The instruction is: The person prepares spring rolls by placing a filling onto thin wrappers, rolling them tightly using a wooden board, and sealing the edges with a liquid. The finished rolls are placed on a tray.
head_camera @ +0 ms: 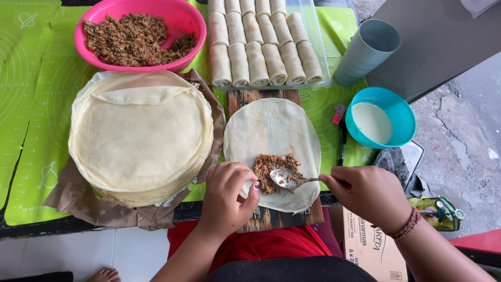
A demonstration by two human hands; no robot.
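Head view: right hand [371,192] pinches spoon [286,178] handle, fingers closed on it, bowl of spoon resting on filling [272,167]. Filling sits low on wrapper [272,138], near its front edge, wrapper flat on board [271,216]. Left hand [228,194] loosely curled, holds nothing, fingertips steadying wrapper edge beside filling. Judgement: press filling into compact even strip, keep clear of edges, so roll closes tight. Wrapper stack [140,137] left; pink bowl [140,32], finished rolls [263,44] behind.

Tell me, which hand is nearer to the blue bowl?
Right. The right hand holds a spoon just below the blue bowl; the left hand is farther left, at the wrapper.
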